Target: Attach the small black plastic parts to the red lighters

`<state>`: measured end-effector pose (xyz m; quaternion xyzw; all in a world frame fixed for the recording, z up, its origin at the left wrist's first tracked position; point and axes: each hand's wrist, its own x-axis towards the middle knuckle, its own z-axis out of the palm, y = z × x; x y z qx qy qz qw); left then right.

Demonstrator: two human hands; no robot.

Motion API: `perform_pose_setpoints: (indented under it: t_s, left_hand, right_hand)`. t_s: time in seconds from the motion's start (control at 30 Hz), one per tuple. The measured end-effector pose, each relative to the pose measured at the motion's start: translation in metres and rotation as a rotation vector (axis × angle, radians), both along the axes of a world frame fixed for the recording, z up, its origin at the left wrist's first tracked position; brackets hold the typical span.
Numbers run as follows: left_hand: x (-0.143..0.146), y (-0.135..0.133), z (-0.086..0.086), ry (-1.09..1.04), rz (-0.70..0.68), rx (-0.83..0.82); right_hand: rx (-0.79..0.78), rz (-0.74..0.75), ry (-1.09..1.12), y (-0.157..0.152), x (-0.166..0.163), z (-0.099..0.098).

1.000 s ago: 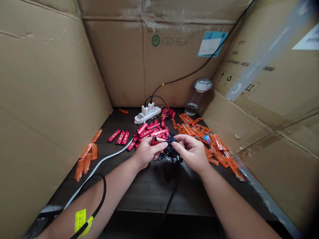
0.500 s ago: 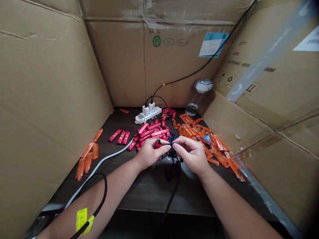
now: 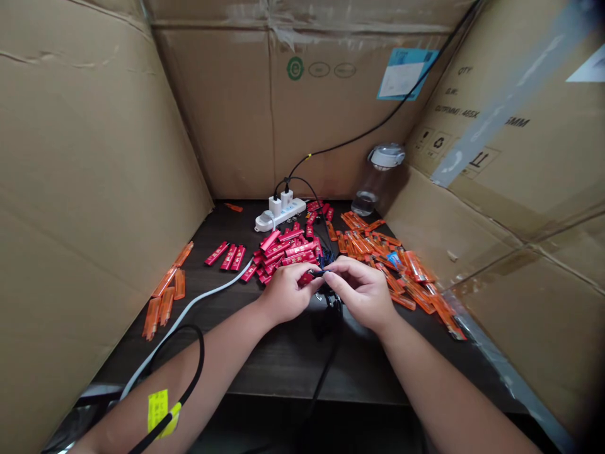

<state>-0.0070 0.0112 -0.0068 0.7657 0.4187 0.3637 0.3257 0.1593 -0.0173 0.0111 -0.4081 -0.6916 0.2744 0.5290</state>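
Note:
My left hand (image 3: 286, 294) is closed around a small red stick-shaped device, of which only a sliver shows between the fingers. My right hand (image 3: 363, 290) pinches a thin dark blue cable end against that device, fingertips meeting at the middle. Below both hands lies a tangle of dark blue cables (image 3: 331, 301) on the dark table (image 3: 283, 359). Just behind my hands sits a pile of red devices (image 3: 286, 249). Three more red ones (image 3: 228, 256) lie in a row to the left.
Orange transparent wrappers (image 3: 401, 268) are heaped at the right, a few more orange wrappers (image 3: 165, 293) at the left. A white power strip (image 3: 280, 214) with chargers and a clear bottle (image 3: 375, 180) stand at the back. Cardboard walls (image 3: 94, 157) enclose the table. A white cable (image 3: 189, 309) crosses the left.
My hands have drawn closer together. The red device that showed in my left fingers is now mostly covered, and the blue cable end has come up against it.

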Motion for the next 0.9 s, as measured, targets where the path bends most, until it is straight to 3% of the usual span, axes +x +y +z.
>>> perform_pose_setpoints:
  t_s: [0.33,0.63,0.9]
  left_hand:
    - [0.0005,-0.0016,0.0013,0.025,-0.038,0.068]
    - [0.0004,-0.0028,0.0039,-0.015,-0.056,0.049]
    - [0.0000,-0.0038,0.0004,-0.047,-0.081,0.095]
  right_hand:
    - [0.052,-0.009,-0.157,-0.0004,-0.0025,0.0019]
    - [-0.010,-0.002,-0.126,0.0001,-0.0030,0.0000]
    - [0.159,0.050,-0.214,-0.0029,-0.0033,0.0018]
